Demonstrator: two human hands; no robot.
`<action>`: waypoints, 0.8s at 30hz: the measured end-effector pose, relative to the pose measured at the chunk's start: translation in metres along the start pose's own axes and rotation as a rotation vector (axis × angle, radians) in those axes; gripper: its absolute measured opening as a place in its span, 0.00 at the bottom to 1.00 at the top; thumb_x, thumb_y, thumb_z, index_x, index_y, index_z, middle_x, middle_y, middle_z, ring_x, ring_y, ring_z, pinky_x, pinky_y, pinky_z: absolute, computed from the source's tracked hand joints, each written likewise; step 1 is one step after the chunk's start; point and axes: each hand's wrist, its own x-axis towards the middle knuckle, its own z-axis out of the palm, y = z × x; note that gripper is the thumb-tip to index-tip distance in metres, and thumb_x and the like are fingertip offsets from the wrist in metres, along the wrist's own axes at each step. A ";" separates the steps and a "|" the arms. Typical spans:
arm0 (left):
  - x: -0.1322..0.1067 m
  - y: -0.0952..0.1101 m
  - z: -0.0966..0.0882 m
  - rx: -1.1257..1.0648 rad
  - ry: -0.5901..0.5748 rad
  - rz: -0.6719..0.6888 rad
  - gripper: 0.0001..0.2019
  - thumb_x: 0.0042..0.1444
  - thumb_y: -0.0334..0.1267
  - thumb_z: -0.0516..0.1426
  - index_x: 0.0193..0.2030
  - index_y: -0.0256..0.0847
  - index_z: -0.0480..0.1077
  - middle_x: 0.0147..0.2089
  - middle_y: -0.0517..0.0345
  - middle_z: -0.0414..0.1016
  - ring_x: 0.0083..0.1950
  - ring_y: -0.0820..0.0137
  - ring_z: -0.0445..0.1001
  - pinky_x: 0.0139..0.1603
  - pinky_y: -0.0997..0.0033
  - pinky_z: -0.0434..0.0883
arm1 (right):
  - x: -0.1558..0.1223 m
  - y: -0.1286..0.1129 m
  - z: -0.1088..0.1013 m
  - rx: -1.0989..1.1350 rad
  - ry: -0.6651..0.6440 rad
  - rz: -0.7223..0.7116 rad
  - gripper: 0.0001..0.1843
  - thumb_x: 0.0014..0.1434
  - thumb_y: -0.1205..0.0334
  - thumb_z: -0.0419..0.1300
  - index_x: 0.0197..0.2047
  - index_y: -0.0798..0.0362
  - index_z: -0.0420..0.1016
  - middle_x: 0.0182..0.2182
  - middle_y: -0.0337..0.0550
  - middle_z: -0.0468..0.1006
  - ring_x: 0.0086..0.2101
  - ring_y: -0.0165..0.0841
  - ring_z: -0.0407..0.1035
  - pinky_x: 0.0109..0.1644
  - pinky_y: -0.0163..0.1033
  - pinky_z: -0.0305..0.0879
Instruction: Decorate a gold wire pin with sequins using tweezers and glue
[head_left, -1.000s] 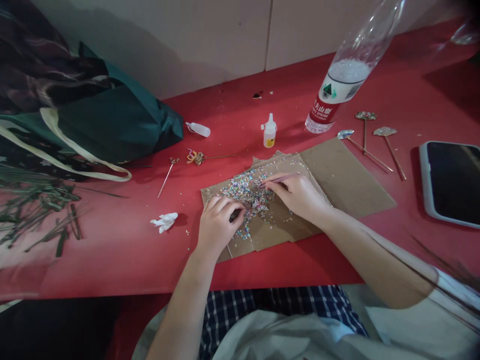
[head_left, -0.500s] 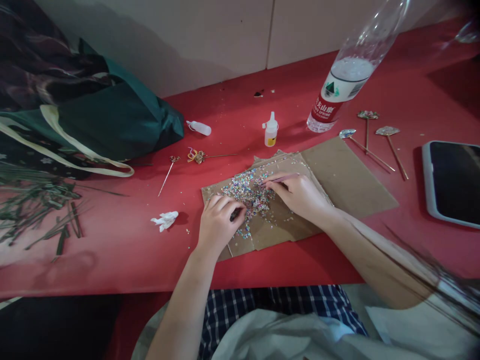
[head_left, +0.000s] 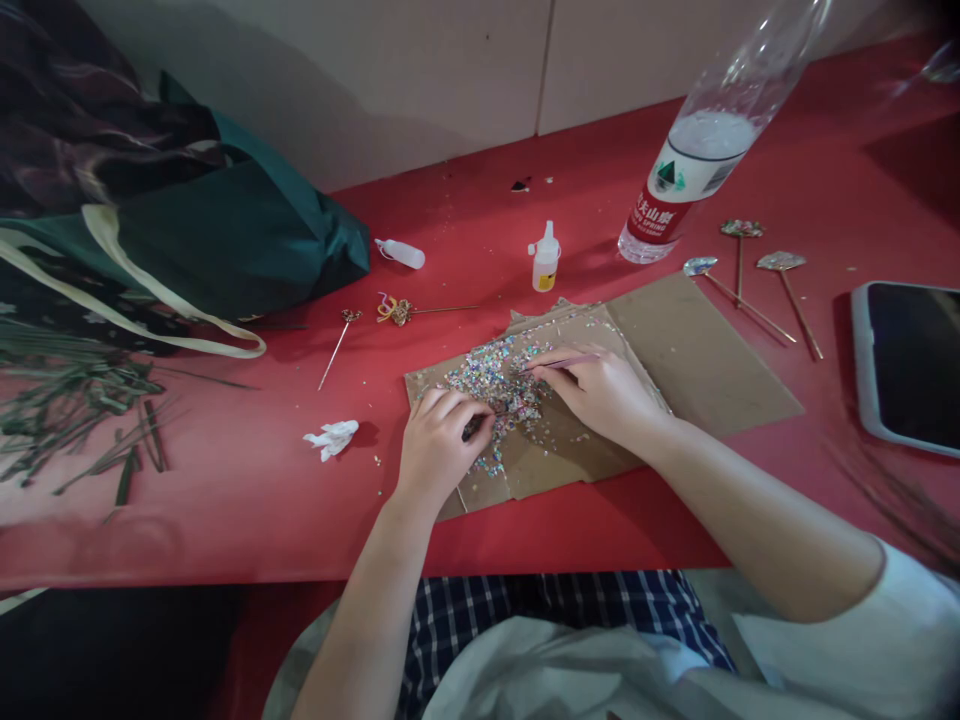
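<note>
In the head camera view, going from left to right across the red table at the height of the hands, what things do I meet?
Green plant stems, crumpled white tissue, left hand, multicoloured sequins, right hand holding a thin pointed tool, cardboard sheet, dark-screened phone

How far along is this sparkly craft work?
Three sequin-topped sticks lying on the red table look finished. In hand: the right hand holds a thin pick in the sequins, with the left hand cupped at their edge. Left over: that heap on the cardboard.
</note>
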 end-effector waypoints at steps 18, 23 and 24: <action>0.000 0.001 0.000 0.010 -0.008 -0.012 0.03 0.58 0.37 0.57 0.34 0.45 0.71 0.34 0.61 0.74 0.40 0.68 0.69 0.44 0.64 0.67 | 0.000 0.001 -0.001 0.085 -0.028 0.047 0.13 0.63 0.60 0.52 0.40 0.50 0.77 0.43 0.41 0.80 0.45 0.38 0.73 0.50 0.46 0.68; 0.000 0.001 0.000 0.018 -0.006 -0.013 0.03 0.58 0.37 0.57 0.34 0.44 0.71 0.34 0.61 0.74 0.40 0.69 0.69 0.44 0.65 0.68 | 0.001 0.001 -0.001 0.108 -0.039 0.090 0.13 0.63 0.60 0.51 0.38 0.51 0.77 0.44 0.42 0.80 0.45 0.39 0.73 0.49 0.46 0.68; 0.000 0.001 0.000 0.019 -0.005 -0.012 0.03 0.58 0.37 0.57 0.34 0.44 0.71 0.34 0.61 0.74 0.40 0.69 0.69 0.44 0.65 0.68 | 0.001 0.002 -0.001 0.111 -0.039 0.094 0.13 0.63 0.60 0.51 0.37 0.51 0.77 0.44 0.42 0.80 0.45 0.39 0.74 0.49 0.46 0.68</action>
